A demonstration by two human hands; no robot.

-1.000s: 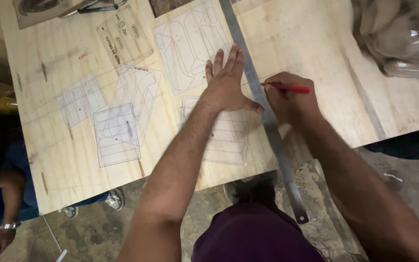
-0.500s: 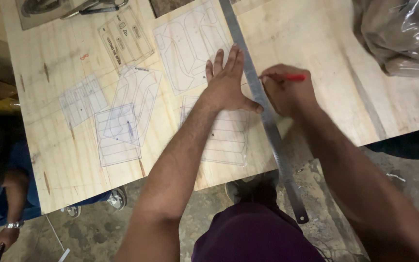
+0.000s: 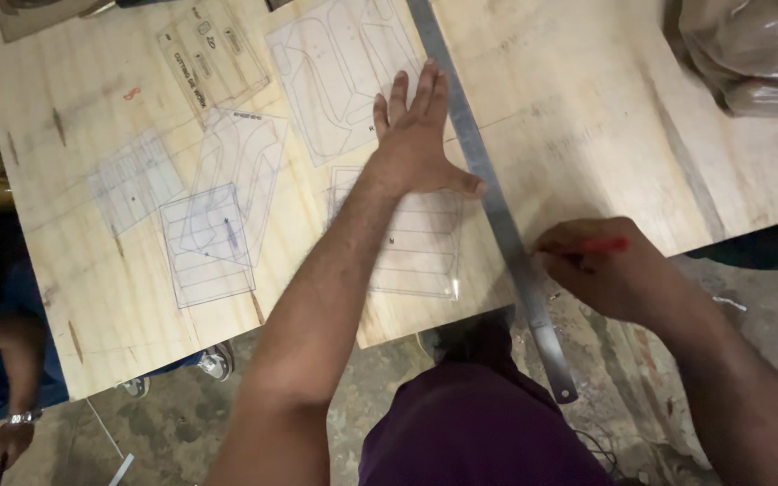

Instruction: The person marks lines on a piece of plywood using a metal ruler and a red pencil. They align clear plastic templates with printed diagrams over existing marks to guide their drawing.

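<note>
Head view: left hand (image 3: 416,135) lies flat, fingers spread, pinning the long steel ruler (image 3: 488,193) on the plywood table (image 3: 587,117); right hand (image 3: 610,270) grips a red pencil (image 3: 601,245) (near the table's edge) beside the ruler.

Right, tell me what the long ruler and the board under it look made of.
Ruler: likely steel, a thin grey strip with a dull sheen. Board: pale plywood, apparently unfinished, with visible grain and knots. The left hand presses beside the ruler.
</note>
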